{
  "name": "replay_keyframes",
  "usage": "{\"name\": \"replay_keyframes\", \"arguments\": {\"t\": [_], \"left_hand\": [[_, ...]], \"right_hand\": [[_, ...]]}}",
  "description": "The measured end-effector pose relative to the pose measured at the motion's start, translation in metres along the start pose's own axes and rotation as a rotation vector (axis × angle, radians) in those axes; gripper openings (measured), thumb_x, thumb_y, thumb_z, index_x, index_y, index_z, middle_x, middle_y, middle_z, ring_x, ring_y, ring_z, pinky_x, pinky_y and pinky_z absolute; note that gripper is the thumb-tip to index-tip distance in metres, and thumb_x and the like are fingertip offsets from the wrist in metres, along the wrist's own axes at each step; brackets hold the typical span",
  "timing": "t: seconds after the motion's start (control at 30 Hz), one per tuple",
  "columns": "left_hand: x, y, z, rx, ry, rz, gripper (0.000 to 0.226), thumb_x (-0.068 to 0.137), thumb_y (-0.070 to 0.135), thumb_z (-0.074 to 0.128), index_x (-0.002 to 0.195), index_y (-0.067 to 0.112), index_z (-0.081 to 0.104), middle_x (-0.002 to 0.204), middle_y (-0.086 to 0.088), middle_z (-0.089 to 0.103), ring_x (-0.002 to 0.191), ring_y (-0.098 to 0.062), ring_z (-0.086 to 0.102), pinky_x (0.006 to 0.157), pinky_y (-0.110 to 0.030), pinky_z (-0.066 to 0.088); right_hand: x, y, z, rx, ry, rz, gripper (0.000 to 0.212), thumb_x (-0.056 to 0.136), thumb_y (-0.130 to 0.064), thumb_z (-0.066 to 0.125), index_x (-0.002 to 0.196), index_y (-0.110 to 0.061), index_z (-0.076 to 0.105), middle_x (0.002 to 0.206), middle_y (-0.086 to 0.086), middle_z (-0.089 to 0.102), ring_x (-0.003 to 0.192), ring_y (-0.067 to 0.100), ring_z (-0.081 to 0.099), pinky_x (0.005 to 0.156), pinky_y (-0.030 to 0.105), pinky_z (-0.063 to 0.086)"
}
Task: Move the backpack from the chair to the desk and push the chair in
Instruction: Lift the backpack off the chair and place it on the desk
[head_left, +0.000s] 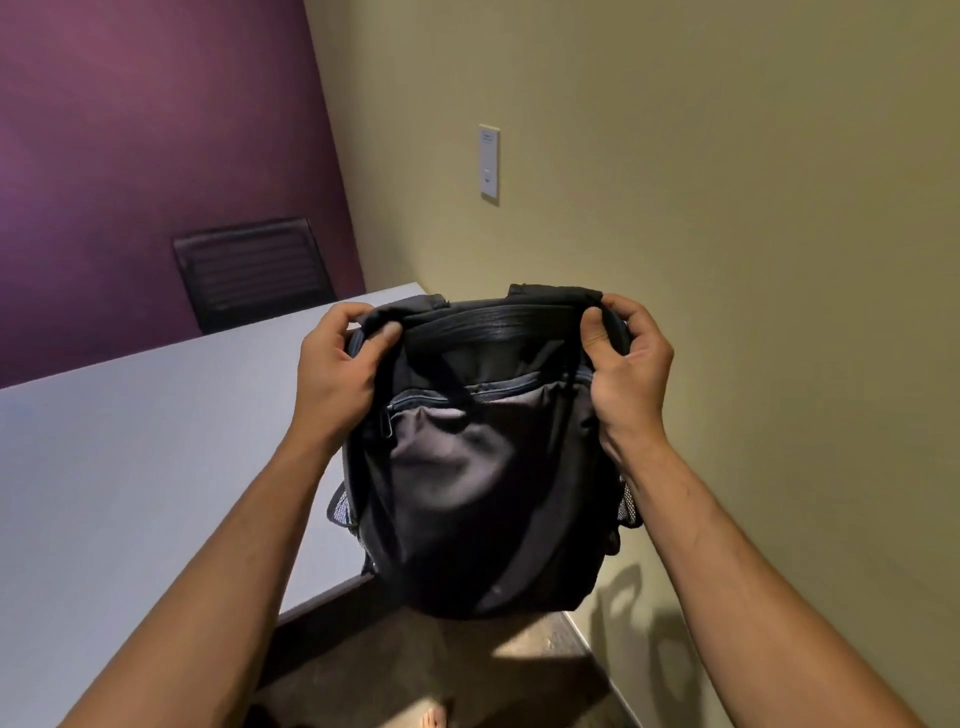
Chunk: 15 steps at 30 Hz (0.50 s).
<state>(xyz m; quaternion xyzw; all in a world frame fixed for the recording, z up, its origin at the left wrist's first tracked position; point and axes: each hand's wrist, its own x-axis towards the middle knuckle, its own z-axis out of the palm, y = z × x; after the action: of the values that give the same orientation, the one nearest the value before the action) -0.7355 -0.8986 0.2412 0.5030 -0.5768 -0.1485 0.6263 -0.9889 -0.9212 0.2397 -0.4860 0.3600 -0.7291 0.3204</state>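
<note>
A black backpack hangs in the air in front of me, front pocket facing me, its bottom over the near right corner of the white desk. My left hand grips its top left edge. My right hand grips its top right edge. The bag's lower part overlaps the desk's edge and the floor; I cannot tell whether it touches the desk. A dark chair stands at the desk's far side against the purple wall. The chair the bag came from is out of view.
A yellow-green wall runs close along the right, with a white wall plate on it. Dark wood floor shows below the bag, with a bare toe at the bottom edge.
</note>
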Motion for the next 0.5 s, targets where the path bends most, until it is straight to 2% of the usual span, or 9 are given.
{"name": "replay_keyframes", "arguments": {"t": [0.1, 0.17, 0.23, 0.43, 0.5], "left_hand": [[0.046, -0.026, 0.003, -0.013, -0.023, 0.022, 0.015, 0.086, 0.025, 0.07, 0.085, 0.037, 0.06, 0.076, 0.024, 0.065, 0.069, 0.008, 0.057, 0.068, -0.01, 0.046], [0.087, -0.051, 0.002, -0.011, -0.068, 0.029, 0.014, 0.087, 0.026, 0.07, 0.086, 0.037, 0.061, 0.078, 0.019, 0.065, 0.069, 0.008, 0.057, 0.068, -0.01, 0.047], [0.091, -0.054, 0.006, -0.007, -0.079, 0.032, 0.014, 0.087, 0.026, 0.07, 0.087, 0.036, 0.061, 0.081, 0.014, 0.065, 0.07, 0.007, 0.058, 0.069, -0.011, 0.047], [0.132, -0.089, 0.014, -0.04, -0.179, -0.02, 0.009, 0.088, 0.026, 0.07, 0.091, 0.03, 0.063, 0.084, 0.009, 0.066, 0.076, -0.007, 0.06, 0.077, -0.03, 0.052], [0.151, -0.101, 0.018, -0.06, -0.234, -0.027, 0.009, 0.087, 0.028, 0.07, 0.09, 0.032, 0.063, 0.083, 0.007, 0.066, 0.076, -0.009, 0.06, 0.077, -0.036, 0.053]], "right_hand": [[0.022, 0.02, 0.026, -0.008, 0.036, -0.023, 0.014, 0.087, -0.017, 0.07, 0.093, -0.03, 0.067, 0.084, -0.019, 0.071, 0.082, 0.0, 0.064, 0.079, 0.018, 0.05], [0.039, 0.04, 0.054, -0.012, 0.091, -0.021, 0.013, 0.087, -0.018, 0.071, 0.094, -0.028, 0.068, 0.087, -0.014, 0.071, 0.083, 0.003, 0.065, 0.08, 0.02, 0.052], [0.042, 0.041, 0.055, 0.004, 0.09, -0.008, 0.014, 0.088, -0.016, 0.071, 0.093, -0.028, 0.068, 0.086, -0.014, 0.071, 0.082, 0.002, 0.065, 0.079, 0.018, 0.051], [0.055, 0.071, 0.075, -0.007, 0.153, 0.028, 0.011, 0.086, -0.021, 0.071, 0.093, -0.03, 0.069, 0.088, -0.013, 0.071, 0.084, 0.005, 0.065, 0.079, 0.02, 0.051], [0.061, 0.082, 0.083, -0.007, 0.181, 0.049, 0.012, 0.086, -0.023, 0.071, 0.094, -0.031, 0.069, 0.092, -0.007, 0.071, 0.086, 0.007, 0.065, 0.082, 0.024, 0.052]]}}
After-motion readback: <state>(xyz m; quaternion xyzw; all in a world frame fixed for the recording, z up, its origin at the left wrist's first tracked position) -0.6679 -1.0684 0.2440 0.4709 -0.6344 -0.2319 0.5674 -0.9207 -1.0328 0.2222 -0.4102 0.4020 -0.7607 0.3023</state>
